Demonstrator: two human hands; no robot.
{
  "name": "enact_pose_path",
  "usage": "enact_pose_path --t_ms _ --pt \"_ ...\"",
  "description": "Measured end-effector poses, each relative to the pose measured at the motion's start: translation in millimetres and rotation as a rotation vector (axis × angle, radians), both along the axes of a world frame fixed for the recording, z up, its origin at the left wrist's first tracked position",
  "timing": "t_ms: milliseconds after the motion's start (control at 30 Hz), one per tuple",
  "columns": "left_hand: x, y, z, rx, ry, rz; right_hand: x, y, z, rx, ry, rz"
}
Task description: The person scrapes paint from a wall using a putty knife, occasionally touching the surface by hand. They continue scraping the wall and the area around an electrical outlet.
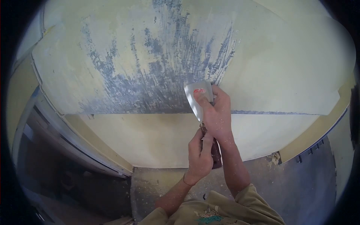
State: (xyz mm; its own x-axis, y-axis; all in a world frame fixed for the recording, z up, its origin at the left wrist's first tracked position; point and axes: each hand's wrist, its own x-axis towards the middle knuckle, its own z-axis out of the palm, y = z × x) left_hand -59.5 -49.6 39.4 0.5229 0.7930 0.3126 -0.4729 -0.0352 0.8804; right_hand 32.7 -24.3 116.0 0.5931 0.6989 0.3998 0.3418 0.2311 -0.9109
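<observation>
A scraper with a wide metal blade (204,85) and a dark reddish handle is held against the pale painted wall (273,63). My right hand (217,114) grips the blade and its neck, with the thumb on the red marking of the blade face. Lower down, my left hand (200,155) is wrapped round the handle. The upper edge of the blade lies at the right side of a scraped grey-blue patch (150,82), which is streaked and patchy with pale paint. Fine flakes speckle both forearms.
A ledge edge (277,112) runs across under the patch, with a pale lower wall (150,138) beneath. Crumbled debris (276,158) lies by the lower wall on the grey floor (300,183). A dark opening with a frame (75,146) is at the left.
</observation>
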Motion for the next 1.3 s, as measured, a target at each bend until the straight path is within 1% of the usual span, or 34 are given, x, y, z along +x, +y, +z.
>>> enact_pose_path --t_ms 33,100,167,200,267,300,367,467,533,567,633,700,767,800,833,867,900,933,967,1000,1033,1067,1100,1133,1167,1200,1233,1300 --pt "1.1 -0.2 -6.4 -0.033 -0.023 -0.014 -0.5 0.0 -6.0 -0.008 -0.006 -0.006" --pt "1.0 4.2 -12.2 -0.053 -0.048 -0.035 -5.2 4.7 -15.7 0.138 -0.123 -0.089" --pt "0.6 10.6 -10.6 0.093 -0.005 0.061 -5.5 4.4 -3.4 0.102 -0.106 -0.088" --pt "-2.5 9.7 -8.0 0.085 -0.005 0.064 -7.8 2.5 0.5 0.052 -0.078 -0.085" --pt "-11.0 5.3 1.0 -0.129 0.016 -0.069 -8.1 1.1 -8.4 0.049 -0.057 -0.083" --pt "-12.1 4.1 -2.4 -0.128 0.021 -0.069 -9.0 1.6 -13.0 0.060 -0.030 -0.085" --pt "-7.1 6.0 -5.6 0.051 0.044 0.044 -5.2 5.5 -11.5 0.078 -0.031 -0.086" --pt "-4.5 12.6 5.7 0.000 0.004 -0.019 -6.4 6.6 2.5 0.097 -0.018 -0.071" --pt "-6.1 8.1 0.3 0.025 0.019 0.015 -9.2 6.0 2.3 0.124 0.002 -0.057" --pt "-5.9 7.2 0.4 0.056 0.026 0.048 -8.4 5.3 -1.7 0.119 -0.030 -0.073" --pt "-4.3 8.5 7.9 0.062 0.008 0.032 -4.1 8.0 -1.4 0.124 -0.068 -0.093" --pt "-0.6 9.5 10.0 0.045 -0.008 0.015 -6.0 5.9 14.2 0.110 -0.064 -0.063" --pt "-3.5 9.2 2.7 -0.060 -0.006 -0.062 -4.3 3.9 -3.9 0.120 -0.092 -0.091" --pt "-3.1 8.8 -1.9 -0.054 -0.005 -0.060 -4.0 5.3 -8.2 0.159 -0.132 -0.112" --pt "1.0 7.2 -6.8 0.003 -0.011 -0.009 -1.3 5.8 -7.8 0.174 -0.136 -0.112" --pt "2.2 5.1 -4.5 0.051 -0.018 0.040 0.1 3.2 -5.4 0.091 -0.091 -0.107" --pt "3.0 6.6 -0.7 0.052 -0.023 0.039 1.6 1.9 -3.7 0.005 -0.048 -0.101" --pt "3.3 6.2 3.8 0.053 -0.016 0.017 3.3 1.9 -3.4 -0.003 -0.051 -0.102" --pt "1.5 2.6 5.9 0.047 -0.002 -0.005 4.6 1.7 -5.4 0.018 -0.041 -0.081" --pt "4.3 0.5 -4.4 0.039 0.001 -0.004 4.8 1.9 -7.9 0.045 -0.030 -0.058" --pt "10.6 1.9 -20.8 0.065 -0.006 0.053 4.1 2.0 -12.8 0.047 -0.028 -0.056" --pt "10.3 4.7 -17.5 0.101 -0.017 0.108 2.3 2.9 -15.9 0.079 -0.050 -0.055" --pt "9.4 6.2 -13.1 0.111 -0.021 0.108 2.2 3.4 -15.9 0.109 -0.077 -0.056" --pt "8.5 5.6 -8.1 0.111 -0.011 0.075 5.7 3.6 -12.5 0.112 -0.081 -0.055" --pt "6.7 3.4 -2.1 0.104 0.005 0.041 6.0 2.1 -4.4 0.058 -0.089 -0.052" --pt "9.2 1.3 -7.8 0.092 0.008 0.039 5.8 -2.1 -2.5 -0.005 -0.093 -0.050" --pt "13.5 1.3 -16.9 0.065 0.021 0.058 6.9 -3.6 -8.6 -0.015 -0.092 -0.050" --pt "12.2 2.7 -16.7 0.055 0.036 0.081 3.4 2.1 -16.2 0.068 -0.092 -0.072"
